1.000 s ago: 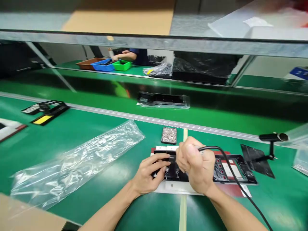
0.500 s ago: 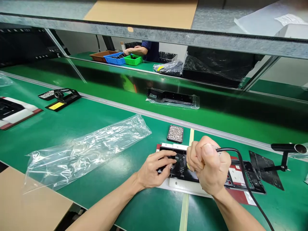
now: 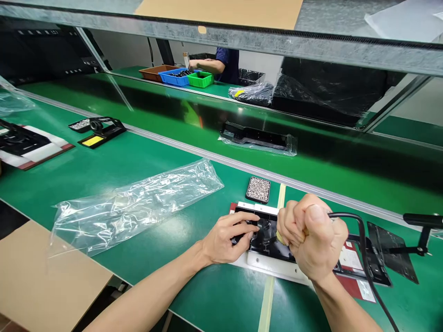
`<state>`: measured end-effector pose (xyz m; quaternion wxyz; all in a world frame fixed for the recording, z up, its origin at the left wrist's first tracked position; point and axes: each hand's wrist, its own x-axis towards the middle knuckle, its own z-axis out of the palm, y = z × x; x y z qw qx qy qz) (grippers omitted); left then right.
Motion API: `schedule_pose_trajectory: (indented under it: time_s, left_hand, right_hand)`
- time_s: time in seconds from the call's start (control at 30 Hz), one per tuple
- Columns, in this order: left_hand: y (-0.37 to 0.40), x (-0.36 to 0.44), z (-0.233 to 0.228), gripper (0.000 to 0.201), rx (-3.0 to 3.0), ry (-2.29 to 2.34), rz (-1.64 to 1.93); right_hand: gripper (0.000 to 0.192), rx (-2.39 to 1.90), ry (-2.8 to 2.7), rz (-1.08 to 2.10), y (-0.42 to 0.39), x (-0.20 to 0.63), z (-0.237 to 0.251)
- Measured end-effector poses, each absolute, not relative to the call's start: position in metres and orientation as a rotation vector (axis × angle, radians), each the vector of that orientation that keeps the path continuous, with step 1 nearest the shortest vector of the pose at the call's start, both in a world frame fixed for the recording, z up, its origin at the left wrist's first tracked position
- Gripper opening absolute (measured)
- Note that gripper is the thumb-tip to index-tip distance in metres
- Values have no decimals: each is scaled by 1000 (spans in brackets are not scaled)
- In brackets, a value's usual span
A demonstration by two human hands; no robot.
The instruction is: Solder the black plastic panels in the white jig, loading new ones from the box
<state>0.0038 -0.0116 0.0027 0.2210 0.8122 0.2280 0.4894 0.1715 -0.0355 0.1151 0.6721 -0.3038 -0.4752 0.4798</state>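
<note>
A long black plastic part (image 3: 273, 240) lies on a white and red fixture plate (image 3: 270, 267) on the green bench. My left hand (image 3: 226, 237) rests on the part's left end, fingertips pressing a small black piece there. My right hand (image 3: 313, 242) is clenched in a fist around a corded tool, whose black cable (image 3: 363, 249) runs off to the lower right. The tool's tip is hidden behind my fingers, over the middle of the part.
A small tray of tiny screws (image 3: 258, 189) sits just beyond the part. An empty clear plastic bag (image 3: 138, 205) lies to the left, a black tool stand (image 3: 394, 242) to the right. A bagged black part (image 3: 258, 137) rides the belt. Another person (image 3: 221, 64) works across, beside coloured bins (image 3: 180, 76).
The view has shifted so everything sits further right and lower. My hands stay on the part; the right fist has tilted slightly, still gripping the corded tool.
</note>
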Motion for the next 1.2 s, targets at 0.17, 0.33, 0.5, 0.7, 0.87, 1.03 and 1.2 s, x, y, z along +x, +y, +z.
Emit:
schedule_pose_trajectory:
  time_s: [0.17, 0.33, 0.5, 0.7, 0.87, 1.03, 1.2]
  left_hand:
    - [-11, 4, 2, 25, 2234, 625, 1364]
    - [-11, 4, 3, 25, 2249, 629, 1357]
    - [-11, 5, 2, 24, 2236, 631, 1379]
    - [-11, 5, 2, 24, 2246, 623, 1367]
    - [-11, 5, 0, 24, 2246, 642, 1353]
    - [-11, 5, 0, 25, 2236, 625, 1363]
    - [-10, 5, 0, 24, 2232, 613, 1364]
  right_hand:
    - [45, -719, -1084, 1065, -35, 171, 118]
    - [43, -711, -1065, 1065, -35, 171, 119]
    - [46, -731, -1051, 1055, -35, 170, 119]
    - [46, -723, -1035, 1059, -34, 170, 119]
    - [46, -731, -1007, 1063, -34, 170, 120]
    - [48, -738, -1023, 1047, -33, 170, 121]
    - [48, -739, -1021, 1042, -32, 170, 121]
